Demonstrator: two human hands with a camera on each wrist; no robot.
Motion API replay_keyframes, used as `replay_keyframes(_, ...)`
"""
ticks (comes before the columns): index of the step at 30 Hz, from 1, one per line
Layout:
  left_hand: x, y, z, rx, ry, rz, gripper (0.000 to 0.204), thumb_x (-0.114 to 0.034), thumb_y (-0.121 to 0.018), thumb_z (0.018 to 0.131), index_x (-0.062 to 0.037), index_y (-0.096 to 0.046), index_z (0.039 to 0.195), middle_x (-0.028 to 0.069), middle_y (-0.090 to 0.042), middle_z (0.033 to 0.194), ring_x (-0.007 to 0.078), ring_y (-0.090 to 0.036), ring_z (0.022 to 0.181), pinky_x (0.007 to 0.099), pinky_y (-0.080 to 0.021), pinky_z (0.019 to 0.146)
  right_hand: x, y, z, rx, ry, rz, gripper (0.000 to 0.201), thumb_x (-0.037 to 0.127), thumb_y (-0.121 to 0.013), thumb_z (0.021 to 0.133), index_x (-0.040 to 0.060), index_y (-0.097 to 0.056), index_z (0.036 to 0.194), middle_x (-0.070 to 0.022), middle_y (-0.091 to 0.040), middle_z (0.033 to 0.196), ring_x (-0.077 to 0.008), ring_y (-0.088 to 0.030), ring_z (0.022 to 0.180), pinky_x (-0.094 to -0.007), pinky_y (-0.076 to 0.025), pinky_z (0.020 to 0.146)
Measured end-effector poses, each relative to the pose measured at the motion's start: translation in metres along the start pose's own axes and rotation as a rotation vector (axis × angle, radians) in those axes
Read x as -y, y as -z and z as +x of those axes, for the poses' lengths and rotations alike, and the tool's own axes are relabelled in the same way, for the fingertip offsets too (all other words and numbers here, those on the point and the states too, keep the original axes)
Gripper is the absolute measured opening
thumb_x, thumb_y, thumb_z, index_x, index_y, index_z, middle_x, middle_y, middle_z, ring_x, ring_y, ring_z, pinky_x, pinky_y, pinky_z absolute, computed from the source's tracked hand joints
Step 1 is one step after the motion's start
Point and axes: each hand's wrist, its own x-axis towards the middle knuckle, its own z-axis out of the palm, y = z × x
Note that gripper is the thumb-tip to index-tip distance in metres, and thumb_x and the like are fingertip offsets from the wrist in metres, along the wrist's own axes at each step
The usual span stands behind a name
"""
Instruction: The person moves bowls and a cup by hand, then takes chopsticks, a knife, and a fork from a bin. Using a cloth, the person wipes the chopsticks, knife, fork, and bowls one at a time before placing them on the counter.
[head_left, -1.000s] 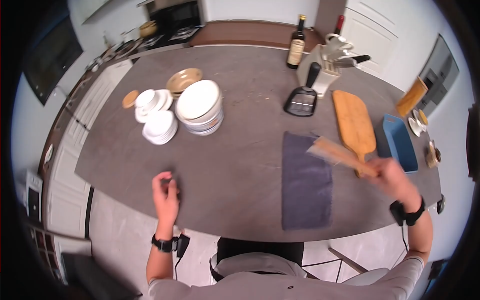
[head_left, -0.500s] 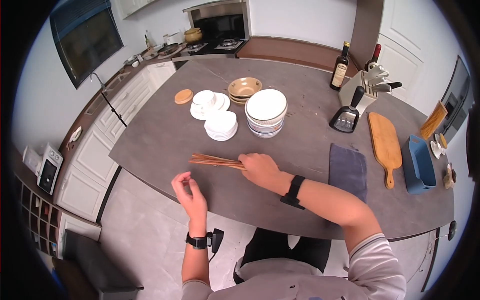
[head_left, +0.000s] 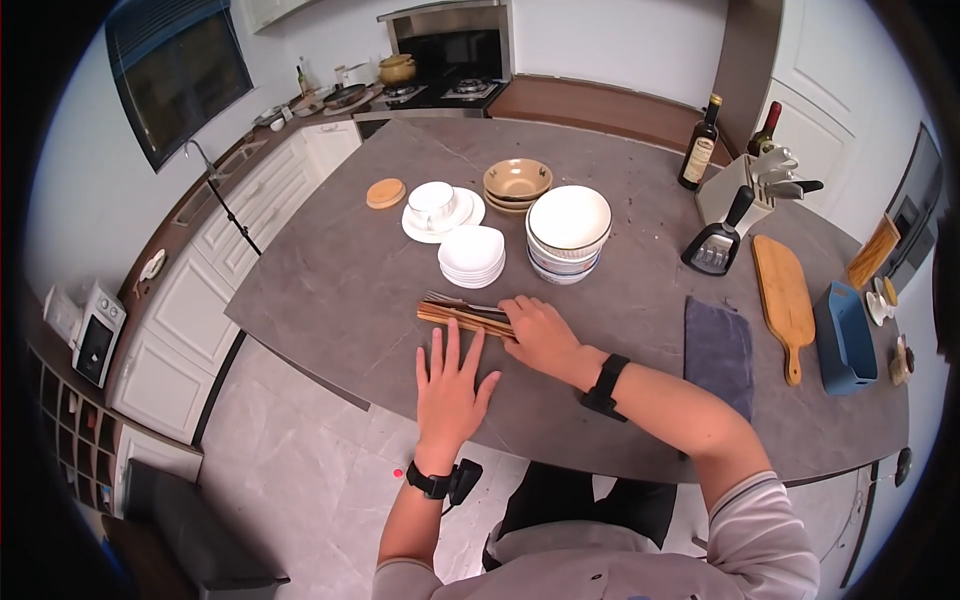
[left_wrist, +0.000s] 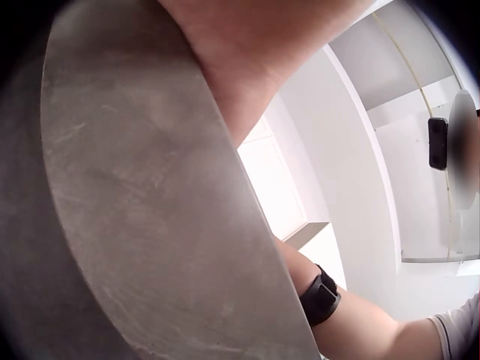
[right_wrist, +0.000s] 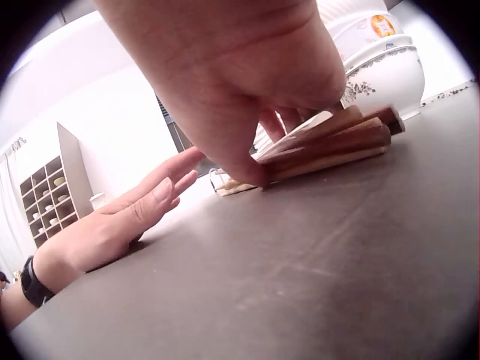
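Note:
A bundle of wooden chopsticks (head_left: 462, 319) lies low over the grey table in front of the white dishes, with a metal fork (head_left: 440, 298) along its far side. My right hand (head_left: 543, 342) grips the bundle's right end; in the right wrist view its thumb and fingers go round the chopsticks (right_wrist: 330, 146). My left hand (head_left: 450, 390) has its fingers spread straight, fingertips right at the near edge of the bundle. Just beyond are a stack of small white dishes (head_left: 472, 252) and a stack of bowls (head_left: 568, 222).
A cup (head_left: 432, 200) on plates, brown bowls (head_left: 517, 180) and a wooden lid (head_left: 385, 193) stand farther back. On the right are a dark cloth (head_left: 718, 355), a spatula (head_left: 715, 245), a knife block (head_left: 735, 190), a cutting board (head_left: 785, 300), a blue bin (head_left: 845, 340) and bottles (head_left: 700, 145).
My right hand has carried the chopsticks from beside the cutting board leftward, then lowered them before the dishes. My left hand has moved to them and straightened its fingers. The head view has shifted.

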Motion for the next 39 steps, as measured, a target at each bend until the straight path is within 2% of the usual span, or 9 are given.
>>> replay_keyframes(15, 0.003, -0.004, -0.004, 0.025, -0.012, -0.048, 0.052, -0.037, -0.051, 0.091, -0.0143, -0.044, 0.137, 0.0148, -0.034, 0.146, 0.0310, -0.032, 0.135, 0.0475, -0.018, 0.111, -0.020, 0.013, -0.016, 0.003, 0.121, 0.114, 0.051, 0.028, -0.071, 0.077, -0.0003, -0.053, 0.115, -0.0131, -0.055, 0.107, -0.0303, -0.054, 0.102, -0.0399, -0.044, 0.087)
replay_keyframes(19, 0.001, -0.005, -0.004, -0.004, -0.012, -0.078, 0.048, -0.031, -0.053, 0.090, -0.0131, -0.046, 0.135, 0.0150, -0.036, 0.144, 0.0315, -0.033, 0.133, 0.0467, -0.020, 0.111, -0.032, 0.072, -0.042, -0.018, 0.133, 0.196, 0.041, 0.028, -0.068, 0.080, -0.0015, -0.058, 0.107, -0.0137, -0.057, 0.102, -0.0313, -0.056, 0.098, -0.0389, -0.046, 0.085)
replay_keyframes(21, -0.001, -0.007, -0.004, -0.029, -0.016, -0.089, 0.047, -0.029, -0.054, 0.090, -0.0104, -0.048, 0.133, 0.0157, -0.038, 0.143, 0.0318, -0.034, 0.132, 0.0469, -0.021, 0.111, -0.047, 0.127, -0.061, -0.214, 0.211, 0.051, 0.030, 0.024, -0.067, 0.080, -0.0001, -0.061, 0.097, -0.0139, -0.059, 0.093, -0.0315, -0.057, 0.091, -0.0394, -0.048, 0.080)
replay_keyframes(25, 0.000, -0.012, -0.003, -0.117, 0.073, -0.145, 0.043, -0.024, -0.055, 0.088, -0.0029, -0.051, 0.126, 0.0167, -0.041, 0.139, 0.0320, -0.035, 0.132, 0.0464, -0.021, 0.111, -0.109, 0.259, -0.090, -0.826, -0.222, -0.172, 0.009, 0.005, -0.063, 0.081, 0.0040, -0.060, 0.089, -0.0103, -0.058, 0.082, -0.0249, -0.056, 0.069, -0.0334, -0.046, 0.062)
replay_keyframes(27, -0.001, -0.013, -0.003, -0.127, 0.077, -0.159, 0.041, -0.022, -0.055, 0.088, -0.0013, -0.053, 0.123, 0.0166, -0.043, 0.137, 0.0321, -0.036, 0.131, 0.0466, -0.022, 0.111, -0.181, 0.317, -0.106, -1.102, -0.309, -0.330, 0.020, 0.015, -0.063, 0.086, 0.0077, -0.059, 0.105, -0.0119, -0.059, 0.085, -0.0250, -0.057, 0.073, -0.0350, -0.048, 0.065)
replay_keyframes(30, 0.000, -0.015, -0.004, -0.149, 0.116, -0.177, 0.039, -0.022, -0.054, 0.090, -0.0027, -0.052, 0.124, 0.0156, -0.043, 0.138, 0.0359, -0.037, 0.127, 0.0456, -0.023, 0.111, -0.261, 0.354, -0.127, -1.107, -0.542, -0.599, 0.031, 0.024, -0.061, 0.088, 0.0092, -0.056, 0.115, -0.0137, -0.060, 0.090, -0.0295, -0.060, 0.078, -0.0396, -0.049, 0.072)
replay_keyframes(32, 0.000, -0.015, -0.005, -0.167, 0.128, -0.169, 0.039, -0.022, -0.054, 0.090, -0.0026, -0.052, 0.124, 0.0157, -0.043, 0.137, 0.0357, -0.037, 0.127, 0.0455, -0.023, 0.111, -0.294, 0.359, -0.132, -0.741, -0.689, -0.520, 0.036, 0.030, -0.058, 0.089, 0.0086, -0.054, 0.118, -0.0157, -0.062, 0.093, -0.0331, -0.062, 0.082, -0.0427, -0.048, 0.077)
replay_keyframes(35, 0.001, -0.017, -0.007, -0.186, 0.147, -0.146, 0.040, -0.022, -0.055, 0.089, -0.0025, -0.053, 0.123, 0.0158, -0.043, 0.137, 0.0355, -0.037, 0.128, 0.0454, -0.023, 0.111, -0.293, 0.350, -0.124, -0.640, -0.789, -0.090, 0.036, 0.030, -0.057, 0.090, 0.0077, -0.053, 0.118, -0.0182, -0.064, 0.094, -0.0334, -0.062, 0.084, -0.0424, -0.048, 0.078)
replay_keyframes(39, -0.001, -0.018, -0.006, -0.177, 0.178, -0.130, 0.041, -0.023, -0.056, 0.088, -0.0030, -0.053, 0.123, 0.0152, -0.042, 0.138, 0.0355, -0.036, 0.128, 0.0454, -0.024, 0.111, -0.285, 0.359, -0.119, -0.604, -0.713, -0.147, 0.022, 0.019, -0.056, 0.092, 0.0014, -0.058, 0.104, -0.0150, -0.064, 0.079, -0.0234, -0.064, 0.067, -0.0351, -0.050, 0.063)
